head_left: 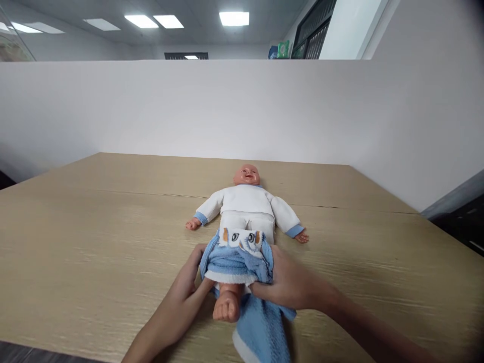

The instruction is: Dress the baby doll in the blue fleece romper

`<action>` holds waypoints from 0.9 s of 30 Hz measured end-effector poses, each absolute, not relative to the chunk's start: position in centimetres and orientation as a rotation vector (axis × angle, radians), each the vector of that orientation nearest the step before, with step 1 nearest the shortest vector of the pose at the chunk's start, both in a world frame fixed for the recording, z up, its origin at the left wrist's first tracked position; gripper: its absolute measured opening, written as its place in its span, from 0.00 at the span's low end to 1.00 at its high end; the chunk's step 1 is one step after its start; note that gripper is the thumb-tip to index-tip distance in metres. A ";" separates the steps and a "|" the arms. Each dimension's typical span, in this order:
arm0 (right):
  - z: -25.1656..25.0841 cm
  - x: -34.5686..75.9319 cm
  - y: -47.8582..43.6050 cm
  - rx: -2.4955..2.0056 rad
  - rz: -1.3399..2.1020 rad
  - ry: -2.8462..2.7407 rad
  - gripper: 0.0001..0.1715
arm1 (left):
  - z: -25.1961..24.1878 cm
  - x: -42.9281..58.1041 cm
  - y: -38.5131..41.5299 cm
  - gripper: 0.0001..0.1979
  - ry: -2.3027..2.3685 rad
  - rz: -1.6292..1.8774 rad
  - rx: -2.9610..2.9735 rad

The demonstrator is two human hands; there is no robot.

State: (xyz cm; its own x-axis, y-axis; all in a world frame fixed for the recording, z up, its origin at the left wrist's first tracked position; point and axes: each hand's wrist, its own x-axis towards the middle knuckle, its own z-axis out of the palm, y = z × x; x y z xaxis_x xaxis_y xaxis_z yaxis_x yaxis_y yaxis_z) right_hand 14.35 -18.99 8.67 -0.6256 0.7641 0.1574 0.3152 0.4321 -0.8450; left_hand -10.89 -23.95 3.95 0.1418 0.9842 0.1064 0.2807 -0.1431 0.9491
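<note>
A baby doll lies on its back on the wooden table, its head at the far side and its arms spread. It wears a white top with blue cuffs and has white cloth around its hips. Blue fleece pants with a white animal-face patch are bunched around its legs. My left hand is closed on the left side of the bunched cloth, and my right hand grips the right side. One bare foot pokes out of the white-edged opening; the other foot is hidden. A pant leg hangs toward me.
The wooden table stretches out around the doll, with a seam running across it. A white partition wall rises behind its far edge. Dark objects are at the right beyond the table's edge.
</note>
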 end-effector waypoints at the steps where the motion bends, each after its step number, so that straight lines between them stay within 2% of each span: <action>1: 8.6 14.7 -18.7 -0.858 1.163 -2.169 0.34 | 4.1 -11.0 -23.9 0.25 1.257 1.040 1.574; 3: 8.3 15.2 -18.5 -0.828 1.238 -2.154 0.37 | 4.4 -11.3 -23.7 0.25 1.251 1.032 1.561; 9: 7.7 16.0 -18.7 -0.813 1.334 -2.009 0.37 | 4.8 -12.2 -24.0 0.26 1.160 0.952 1.526; 13: 6.3 17.5 -18.1 -0.860 1.552 -1.844 0.25 | 4.4 -13.0 -24.2 0.39 1.174 0.892 1.573; 15: 5.3 18.4 -17.4 -0.842 1.665 -1.764 0.19 | 4.4 -13.3 -24.0 0.42 1.183 0.869 1.567; 17: 4.4 19.0 -16.6 -0.771 1.792 -1.693 0.19 | 4.8 -13.3 -23.6 0.39 1.170 0.872 1.589; 21: 3.8 19.9 -15.5 -0.684 1.956 -1.633 0.29 | 7.3 -12.4 -21.8 0.29 1.184 0.809 1.798; 25: 4.3 20.9 -15.5 -0.783 2.009 -1.799 0.28 | 10.7 -10.7 -19.1 0.26 1.106 0.484 2.072; 27: 4.7 21.4 -15.8 -0.836 1.915 -1.962 0.29 | 12.1 -10.0 -17.5 0.27 1.067 0.337 2.197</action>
State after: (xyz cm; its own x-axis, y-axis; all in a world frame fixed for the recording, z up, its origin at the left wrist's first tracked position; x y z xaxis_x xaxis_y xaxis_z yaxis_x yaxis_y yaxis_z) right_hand 21.41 -15.75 4.67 -0.7954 0.5735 -0.1962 0.2101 -0.0427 -0.9767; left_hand -9.96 -17.55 12.05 0.6336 0.7717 -0.0544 0.6007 -0.4465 0.6632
